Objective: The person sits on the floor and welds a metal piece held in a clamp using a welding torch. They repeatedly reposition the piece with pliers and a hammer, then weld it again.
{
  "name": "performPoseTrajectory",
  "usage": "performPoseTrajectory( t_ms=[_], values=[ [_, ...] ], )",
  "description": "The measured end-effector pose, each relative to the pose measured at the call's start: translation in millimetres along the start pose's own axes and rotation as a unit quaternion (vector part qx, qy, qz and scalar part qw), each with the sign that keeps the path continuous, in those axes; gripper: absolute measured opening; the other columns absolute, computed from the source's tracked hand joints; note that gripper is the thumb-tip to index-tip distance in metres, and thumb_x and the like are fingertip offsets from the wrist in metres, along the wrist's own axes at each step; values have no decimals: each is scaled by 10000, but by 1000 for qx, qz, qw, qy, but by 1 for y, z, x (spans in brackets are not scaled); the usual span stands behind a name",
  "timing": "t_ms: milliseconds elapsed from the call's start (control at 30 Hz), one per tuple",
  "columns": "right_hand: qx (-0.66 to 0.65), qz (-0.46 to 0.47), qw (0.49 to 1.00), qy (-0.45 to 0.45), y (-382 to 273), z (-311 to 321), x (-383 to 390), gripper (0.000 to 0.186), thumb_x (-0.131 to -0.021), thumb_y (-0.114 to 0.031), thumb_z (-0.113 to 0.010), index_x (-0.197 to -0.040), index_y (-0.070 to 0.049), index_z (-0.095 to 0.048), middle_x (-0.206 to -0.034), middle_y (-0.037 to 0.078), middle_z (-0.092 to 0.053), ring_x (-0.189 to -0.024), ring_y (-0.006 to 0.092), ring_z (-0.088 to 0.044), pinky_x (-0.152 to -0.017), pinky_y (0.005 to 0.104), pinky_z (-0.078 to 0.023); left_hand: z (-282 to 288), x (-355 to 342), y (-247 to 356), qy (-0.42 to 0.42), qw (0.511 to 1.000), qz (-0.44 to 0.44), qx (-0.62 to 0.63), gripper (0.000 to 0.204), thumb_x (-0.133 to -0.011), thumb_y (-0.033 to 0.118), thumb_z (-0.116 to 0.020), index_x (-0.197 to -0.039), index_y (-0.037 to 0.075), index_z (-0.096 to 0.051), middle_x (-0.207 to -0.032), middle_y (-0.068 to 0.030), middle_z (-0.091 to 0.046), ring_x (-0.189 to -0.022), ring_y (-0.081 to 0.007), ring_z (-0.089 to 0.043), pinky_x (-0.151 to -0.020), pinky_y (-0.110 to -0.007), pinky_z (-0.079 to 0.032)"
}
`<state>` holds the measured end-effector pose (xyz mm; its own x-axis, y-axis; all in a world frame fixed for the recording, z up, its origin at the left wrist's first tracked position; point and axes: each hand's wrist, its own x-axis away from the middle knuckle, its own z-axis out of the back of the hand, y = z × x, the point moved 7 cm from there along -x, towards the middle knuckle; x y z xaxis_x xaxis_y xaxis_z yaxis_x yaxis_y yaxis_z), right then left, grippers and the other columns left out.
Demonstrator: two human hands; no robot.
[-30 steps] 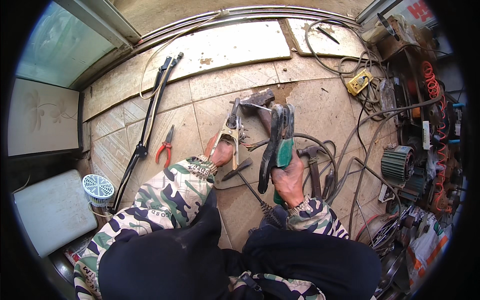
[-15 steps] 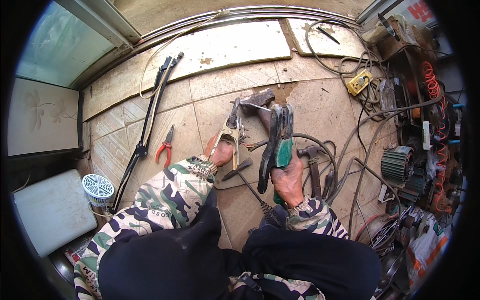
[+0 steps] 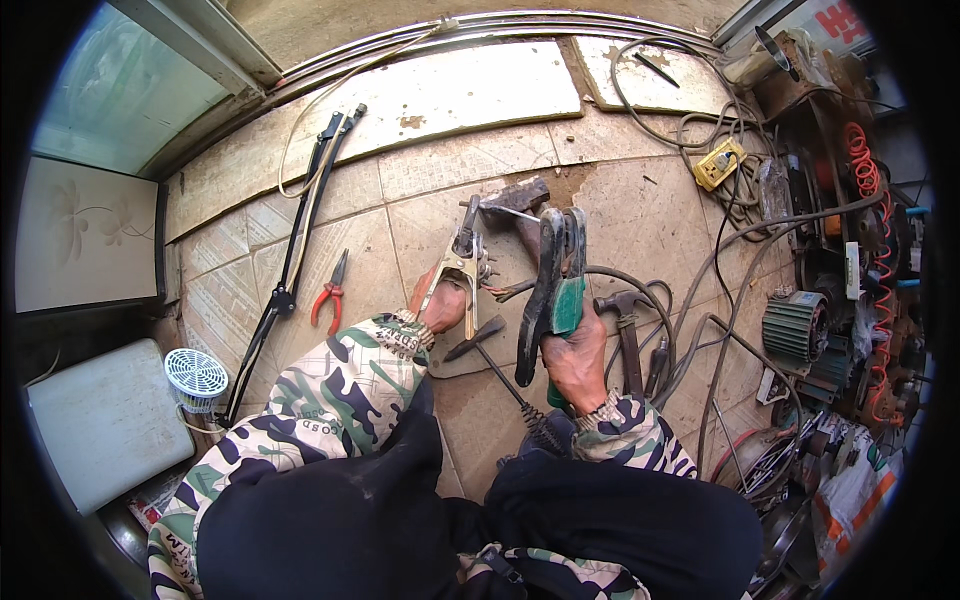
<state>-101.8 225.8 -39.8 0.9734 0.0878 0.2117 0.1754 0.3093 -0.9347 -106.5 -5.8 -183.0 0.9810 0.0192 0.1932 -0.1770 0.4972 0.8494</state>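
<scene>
On the tiled floor, left hand (image 3: pixel 443 305) grips a metal clamp (image 3: pixel 462 262) — right hand (image 3: pixel 577 355) grips a green-handled electrode holder (image 3: pixel 555 285) just beside it.

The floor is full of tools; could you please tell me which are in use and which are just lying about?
In use:
left hand on metal clamp
right hand holding green-handled holder

Lying about:
red pliers
hammer
yellow socket box
white fan

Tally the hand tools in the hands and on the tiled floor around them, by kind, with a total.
Metal clamp, in the left hand: 1
Green-handled welding holder, in the right hand: 1
Red-handled pliers: 1
Hammers: 2, one by the right hand, one above the clamp
Long black bolt cutter: 1
Total: 6
</scene>
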Motion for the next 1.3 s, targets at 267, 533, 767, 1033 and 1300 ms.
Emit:
performPoseTrajectory(
  t_ms=[267, 533, 767, 1033, 1300],
  values=[
    [4, 2, 1000, 0, 2, -1, 0, 321, -767, -13, -635, -1083, 41, -650, -862, 151, -716, -789, 236, -707, -757, 349, -549, 1, 4, 0, -18, 998, -17, -55, 388, -959, 221, -571, -1286, 24, -645, -1193, -225, -713, -1121, -393, -681, -955, -432, -525],
    [41, 13, 999, 10, -1, 2, 2, 309, -767, 1, -626, -1074, 34, -644, -854, 142, -717, -791, 230, -706, -752, 348, -547, 5, 2, 14, -16, 1000, 7, 9, 382, -948, 238, -599, -1255, 20, -658, -1143, -226, -727, -1087, -402, -691, -932, -442, -528],
    [-22, -37, 999, -13, 9, 3, 0, 285, -769, 9, -615, -1051, 33, -645, -844, 140, -716, -795, 202, -699, -747, 338, -545, -5, 4, -18, -16, 998, 17, -62, 386, -954, 260, -603, -1252, 20, -660, -1148, -221, -728, -1086, -389, -694, -928, -432, -530],
    [25, 9, 999, 18, -7, 1, 2, 273, -762, 5, -616, -1032, 25, -652, -797, 142, -692, -748, 214, -681, -732, 340, -541, 2, 8, -10, -3, 1000, -20, -18, 389, -956, 252, -606, -1268, 25, -657, -1160, -209, -730, -1099, -365, -697, -938, -425, -529],
    [-5, 1, 1000, -8, -2, 5, 0, 251, -756, 20, -606, -1002, 21, -659, -822, 127, -692, -755, 200, -665, -733, 334, -533, -6, 3, -4, -35, 998, -5, -61, 382, -949, 260, -607, -1248, 30, -667, -1132, -207, -737, -1064, -376, -705, -921, -441, -536]
  ],
)
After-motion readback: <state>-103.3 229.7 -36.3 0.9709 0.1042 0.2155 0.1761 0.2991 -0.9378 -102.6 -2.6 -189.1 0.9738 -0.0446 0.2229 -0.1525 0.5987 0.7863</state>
